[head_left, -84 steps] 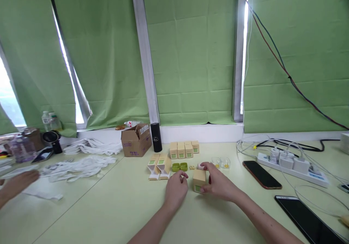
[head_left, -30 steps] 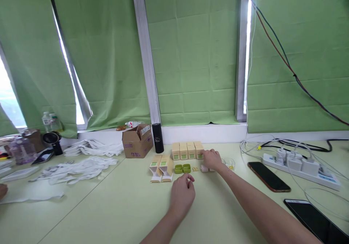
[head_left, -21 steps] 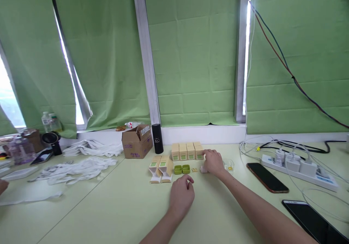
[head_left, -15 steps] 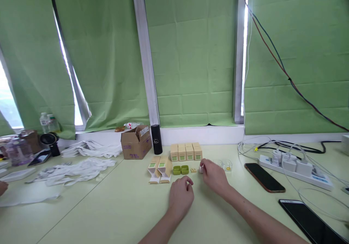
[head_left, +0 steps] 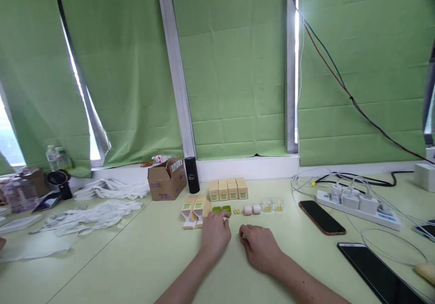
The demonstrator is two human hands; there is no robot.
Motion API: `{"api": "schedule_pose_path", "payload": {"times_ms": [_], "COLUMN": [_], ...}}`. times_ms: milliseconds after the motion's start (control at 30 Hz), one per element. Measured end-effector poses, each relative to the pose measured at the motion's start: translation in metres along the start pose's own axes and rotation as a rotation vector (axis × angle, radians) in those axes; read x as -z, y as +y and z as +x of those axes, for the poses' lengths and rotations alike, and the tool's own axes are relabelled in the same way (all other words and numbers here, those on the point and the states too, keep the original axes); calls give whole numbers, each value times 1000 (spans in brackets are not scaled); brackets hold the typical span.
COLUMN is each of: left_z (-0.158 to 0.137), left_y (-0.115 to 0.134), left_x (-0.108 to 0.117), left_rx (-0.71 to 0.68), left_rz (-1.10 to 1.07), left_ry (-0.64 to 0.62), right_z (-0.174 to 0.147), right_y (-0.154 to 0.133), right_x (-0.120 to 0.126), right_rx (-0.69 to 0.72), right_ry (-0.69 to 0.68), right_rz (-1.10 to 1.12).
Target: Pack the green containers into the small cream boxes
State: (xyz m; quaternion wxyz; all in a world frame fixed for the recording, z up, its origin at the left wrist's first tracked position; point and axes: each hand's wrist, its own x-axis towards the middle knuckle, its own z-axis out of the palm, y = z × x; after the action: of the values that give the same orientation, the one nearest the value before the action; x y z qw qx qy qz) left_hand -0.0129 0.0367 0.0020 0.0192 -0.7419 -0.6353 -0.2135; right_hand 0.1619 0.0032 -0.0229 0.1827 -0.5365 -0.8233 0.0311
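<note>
My left hand (head_left: 216, 235) is at the front of two small green open containers (head_left: 224, 209), hiding part of them. Its fingers are partly stretched forward with no held object visible; contact with the containers is unclear. My right hand (head_left: 261, 247) rests on the tabletop, fingers curled in, nothing seen in them. Beyond it stand two small white rounded pieces (head_left: 252, 209) and two clear cups (head_left: 272, 204) with yellow inside. Tiny gold-coloured pieces (head_left: 236, 212) lie beside the green containers. Two opened cardboard boxes (head_left: 196, 211) lie left of them.
Several closed small boxes (head_left: 228, 190) stand in a row behind. A brown carton (head_left: 166, 180) and a black cylinder (head_left: 192, 175) are further left, near white cloth strips (head_left: 98, 213). Phones (head_left: 322, 217) and a power strip (head_left: 360, 208) with cables occupy the right. Another person's hand shows at the left edge.
My right hand has drawn back towards me from the white pieces, which now stand uncovered. My left hand has moved forward and left to the green containers. The view has shifted slightly.
</note>
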Motion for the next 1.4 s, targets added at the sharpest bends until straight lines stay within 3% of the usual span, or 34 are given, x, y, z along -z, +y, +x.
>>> {"api": "schedule_pose_path", "payload": {"times_ms": [133,600,900,1133,1400], "left_z": [13,30,4,-28,-25], "left_y": [-2,-12,4,1,-3], "left_x": [4,-14,-1,-8,14], "left_rx": [-48,-69,-233,-616,-717], "left_rz": [172,300,349,234,-142], "left_ry": [-66,-99,-46,368,546], "right_z": [-1,-2,4,7,5], "right_y": [5,16,24,22,23], "right_x": [1,-2,-11,-15,-7], "right_rx": [45,94,-16,59,74], "right_ry": [2,37,331,407,468], "right_rz": [32,145,399,586,747]}}
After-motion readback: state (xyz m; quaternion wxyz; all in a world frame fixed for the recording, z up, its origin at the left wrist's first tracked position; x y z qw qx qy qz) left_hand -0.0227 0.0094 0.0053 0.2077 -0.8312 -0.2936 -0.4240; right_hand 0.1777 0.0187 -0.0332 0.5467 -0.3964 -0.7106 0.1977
